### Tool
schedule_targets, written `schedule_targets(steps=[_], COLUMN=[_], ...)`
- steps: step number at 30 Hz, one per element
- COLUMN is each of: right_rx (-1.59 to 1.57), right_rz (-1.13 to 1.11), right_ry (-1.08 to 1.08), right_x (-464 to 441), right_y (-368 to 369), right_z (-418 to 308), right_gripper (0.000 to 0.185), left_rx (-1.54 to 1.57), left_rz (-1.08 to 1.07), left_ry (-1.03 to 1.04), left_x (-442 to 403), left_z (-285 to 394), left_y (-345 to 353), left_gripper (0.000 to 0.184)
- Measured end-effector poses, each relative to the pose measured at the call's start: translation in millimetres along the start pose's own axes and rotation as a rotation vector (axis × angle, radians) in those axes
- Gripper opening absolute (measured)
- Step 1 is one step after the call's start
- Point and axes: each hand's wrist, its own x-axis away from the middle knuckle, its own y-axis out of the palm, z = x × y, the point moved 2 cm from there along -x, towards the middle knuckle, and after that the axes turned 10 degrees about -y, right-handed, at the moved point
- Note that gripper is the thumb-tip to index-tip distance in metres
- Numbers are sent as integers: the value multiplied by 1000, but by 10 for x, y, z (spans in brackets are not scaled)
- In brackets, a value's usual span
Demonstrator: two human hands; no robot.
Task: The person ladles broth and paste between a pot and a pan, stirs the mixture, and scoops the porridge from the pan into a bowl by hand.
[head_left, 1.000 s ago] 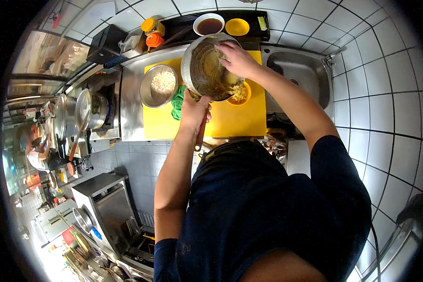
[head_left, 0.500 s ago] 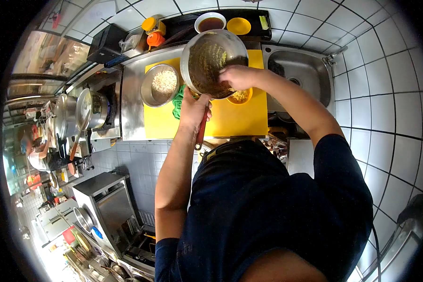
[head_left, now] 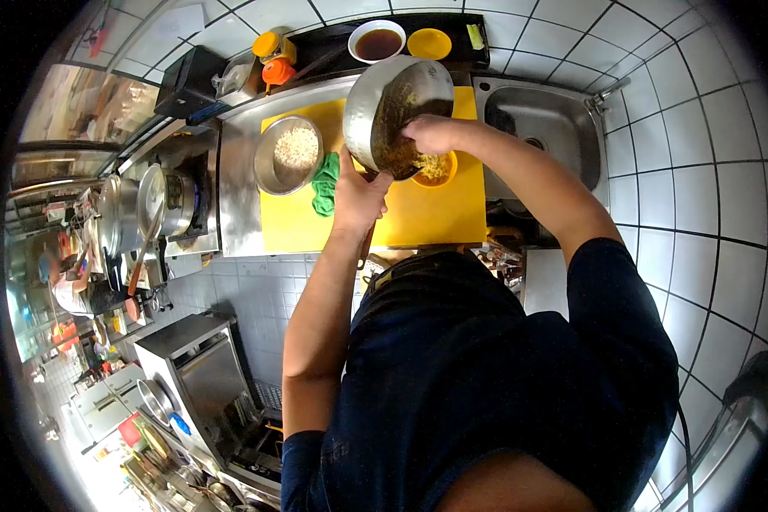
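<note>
My left hand is wrapped round the handle of a metal pan, tilted on its side above a yellow board. Brown and yellow residue coats the pan's inside. My right hand reaches into the pan's lower part, its fingers bent and their tips hidden, so what they hold cannot be made out. Just below the pan's rim, a yellow bowl holds yellow crumbly food. A green cloth lies left of the pan, beside a metal bowl of pale chopped pieces.
Behind the board, a black shelf bears a white bowl of dark liquid, a yellow dish and jars. A sink is at the right, pots on a stove at the left. Another person is far left.
The pan has tipped further to the right, showing more of its outer side. My right hand has moved down inside it and its fingers have closed in. My left hand keeps hold of the handle.
</note>
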Motion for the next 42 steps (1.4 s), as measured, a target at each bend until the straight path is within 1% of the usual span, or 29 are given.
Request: schedule_targets(steps=[1,4,7,9,13,16,19,22,25,28,31,34,37,40,42], right_rx=[12,52,98,67,-5,-66,-86,-96,33,61,36,-66,-47,37,29], right_rz=[-40,-63,-98,-85,-41,-55,-101,-103,258,149,118,259,256,86,106], right_ry=[5,-68,-96,-166,-307,-282,-240,-242,-417,-343,-324,-331,-366,-293,-351], right_x=[-3,35,105,49,154,276,389,395,293,253,155,212,127,155,270], right_y=[9,2,-15,152,176,94,1,-115,-43,-140,-21,71,188,204,161], right_z=[11,29,6,183,192,107,11,-57,-55,-327,-288,-295,-158,-74,-70], right_gripper=[31,31,30,30,34,40,43,44,41,37,36,29,26,22,20], left_rx=[-6,-11,-43,-54,-68,-90,-82,-30,-52,-53,-14,11,-6,-28,-7], left_rz=[6,-14,16,24,44,84,88,72,68,14,1,-20,-21,0,8], left_ry=[8,55,30,39,59,59,53,60,53,31,37,95,53,47,51], left_x=[-9,-42,-61,-85,-89,-106,-129,-149,-133,-89,-42,-72,-63,-53,-73], left_z=[-23,-43,-70,-82,-53,-68,-86,-121,-106,-45,-25,-46,-48,-42,-82], left_y=[14,40,55,69,80,47,16,-4,3,16,31,12,14,34,40], left_gripper=[74,80,79,79,80,79,78,79,80,79,79,79,78,77,77])
